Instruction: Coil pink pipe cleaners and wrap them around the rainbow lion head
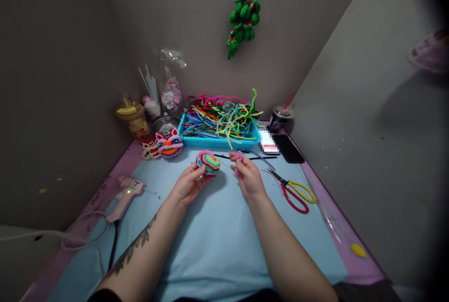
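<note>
Two hands over the blue mat, middle of the frame.

The left hand [189, 182] pinches a striped ball [208, 162] at its fingertips, the ball sitting just above and right of the palm. The right hand [248, 178], just right of it, pinches a pink stem [238, 162]. Scissors [294, 190] lie to the right; a tray [219, 142] of stems sits above.

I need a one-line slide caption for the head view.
Left hand holds a multicolour coil, right hand a pink stem, before the tray.
</note>
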### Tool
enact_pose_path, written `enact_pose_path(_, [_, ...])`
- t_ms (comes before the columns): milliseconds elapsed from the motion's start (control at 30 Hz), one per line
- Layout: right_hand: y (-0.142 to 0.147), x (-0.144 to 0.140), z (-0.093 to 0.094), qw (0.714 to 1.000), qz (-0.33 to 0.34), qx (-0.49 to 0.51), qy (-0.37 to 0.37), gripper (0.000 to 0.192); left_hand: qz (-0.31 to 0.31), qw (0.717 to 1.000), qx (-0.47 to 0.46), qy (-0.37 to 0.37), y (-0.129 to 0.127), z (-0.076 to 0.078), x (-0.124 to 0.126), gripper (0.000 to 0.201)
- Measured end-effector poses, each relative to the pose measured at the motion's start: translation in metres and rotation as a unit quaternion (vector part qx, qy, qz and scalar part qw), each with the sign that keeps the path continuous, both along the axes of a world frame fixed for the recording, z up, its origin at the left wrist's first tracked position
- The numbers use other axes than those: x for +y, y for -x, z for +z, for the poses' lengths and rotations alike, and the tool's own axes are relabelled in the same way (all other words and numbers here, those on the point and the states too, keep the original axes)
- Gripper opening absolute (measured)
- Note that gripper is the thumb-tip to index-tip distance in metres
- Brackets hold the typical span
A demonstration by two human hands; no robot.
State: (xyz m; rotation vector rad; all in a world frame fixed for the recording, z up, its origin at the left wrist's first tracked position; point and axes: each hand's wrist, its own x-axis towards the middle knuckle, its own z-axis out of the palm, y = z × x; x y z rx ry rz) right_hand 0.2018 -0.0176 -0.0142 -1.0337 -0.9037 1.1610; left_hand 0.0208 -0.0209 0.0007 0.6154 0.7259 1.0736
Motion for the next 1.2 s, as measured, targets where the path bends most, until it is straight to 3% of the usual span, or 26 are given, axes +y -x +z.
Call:
enact_pose_path(100, [0.008,-0.005,0.005,0.996,0.085,0.016,-0.037,0.028,-0.046,0.998,-0.006,-0.039,-0.001,0.001,-0.003,0.045])
enact_pose_path(200, [0.014,-0.009,0.008,0.992,0.112,0.02,-0.052,0.029,-0.065,0.996,-0.008,-0.067,-0.004,0.002,-0.005,0.051])
enact_pose_path(967, [0.015,-0.01,-0.003,0.99,0.096,0.006,-0.101,0.016,-0.007,0.998,0.026,-0.048,-0.007,-0.009,-0.005,0.046])
enact_pose_path(1200, [0.015,-0.012,-0.001,0.985,0.094,-0.042,-0.135,0.016,-0.003,0.998,-0.039,-0.049,-0.008,-0.003,-0.006,0.041])
